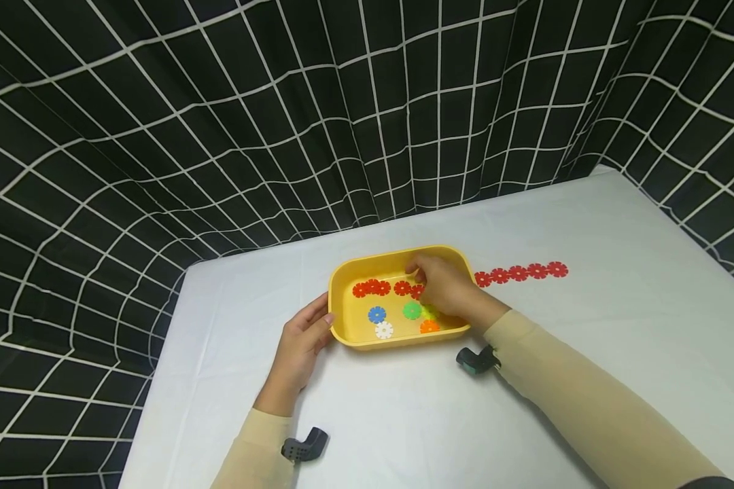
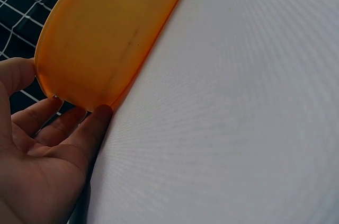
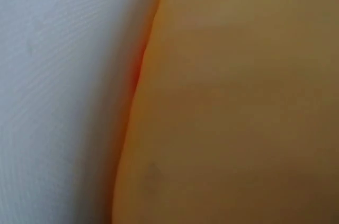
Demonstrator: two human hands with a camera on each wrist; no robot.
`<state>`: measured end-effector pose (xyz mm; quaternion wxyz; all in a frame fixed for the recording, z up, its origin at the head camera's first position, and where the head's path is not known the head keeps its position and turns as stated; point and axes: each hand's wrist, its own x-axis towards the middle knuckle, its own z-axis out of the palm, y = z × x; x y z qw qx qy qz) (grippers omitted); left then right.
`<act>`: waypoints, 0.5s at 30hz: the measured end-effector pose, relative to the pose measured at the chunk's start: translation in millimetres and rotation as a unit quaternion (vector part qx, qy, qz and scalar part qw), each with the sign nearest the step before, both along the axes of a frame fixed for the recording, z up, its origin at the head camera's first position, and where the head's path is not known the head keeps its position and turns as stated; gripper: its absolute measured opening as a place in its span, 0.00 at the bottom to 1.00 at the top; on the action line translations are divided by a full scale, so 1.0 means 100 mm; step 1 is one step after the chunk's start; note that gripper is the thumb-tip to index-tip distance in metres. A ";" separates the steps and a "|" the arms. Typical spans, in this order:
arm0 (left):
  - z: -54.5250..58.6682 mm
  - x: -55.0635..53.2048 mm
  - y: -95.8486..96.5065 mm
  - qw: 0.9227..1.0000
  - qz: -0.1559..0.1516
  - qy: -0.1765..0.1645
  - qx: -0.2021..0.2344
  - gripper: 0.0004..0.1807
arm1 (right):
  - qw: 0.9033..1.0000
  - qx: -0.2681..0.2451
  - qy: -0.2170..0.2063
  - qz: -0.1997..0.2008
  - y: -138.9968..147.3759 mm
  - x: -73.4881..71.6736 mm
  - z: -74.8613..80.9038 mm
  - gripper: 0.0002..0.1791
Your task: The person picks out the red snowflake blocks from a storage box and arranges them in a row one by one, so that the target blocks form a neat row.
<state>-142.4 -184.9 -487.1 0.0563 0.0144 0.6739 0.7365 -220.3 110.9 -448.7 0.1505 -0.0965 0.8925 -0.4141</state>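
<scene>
A yellow plastic bin with rounded corners stands on the table. My left hand grips its left end, thumb at the rim and fingers against the outer wall; the left wrist view shows this hand beside the bin too. Inside the bin, my right hand reaches down with bent fingers over red notched discs. Its fingertips are partly hidden, and I cannot tell whether they pinch a disc. Also inside lie a blue disc, a white disc, a green disc and an orange disc.
A row of several red notched discs extends rightward from the bin on the white tablecloth. Behind the table hangs a black curtain with a white grid. The bin's outer wall fills most of the right wrist view.
</scene>
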 end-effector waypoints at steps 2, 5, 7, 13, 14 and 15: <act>0.00 0.00 0.00 1.000 -0.001 0.001 0.002 0.28 | 1.000 0.007 0.000 0.001 0.00 0.00 0.00 0.28; 0.00 0.00 0.00 1.000 -0.001 0.001 0.002 0.28 | 1.000 0.018 0.006 0.004 -0.01 0.01 0.00 0.25; 0.00 0.01 0.00 1.000 -0.001 0.001 0.002 0.28 | 1.000 0.017 0.007 0.003 -0.01 0.01 0.01 0.24; -0.01 0.00 0.00 1.000 0.000 0.000 0.006 0.28 | 1.000 -0.021 -0.002 -0.001 0.00 0.02 0.03 0.19; 0.00 0.00 0.00 1.000 0.000 0.000 0.006 0.28 | 1.000 -0.028 -0.001 -0.002 0.00 0.03 0.04 0.18; 0.00 0.01 0.00 1.000 0.001 0.000 0.005 0.28 | 0.999 -0.033 -0.001 -0.003 0.00 0.03 0.04 0.16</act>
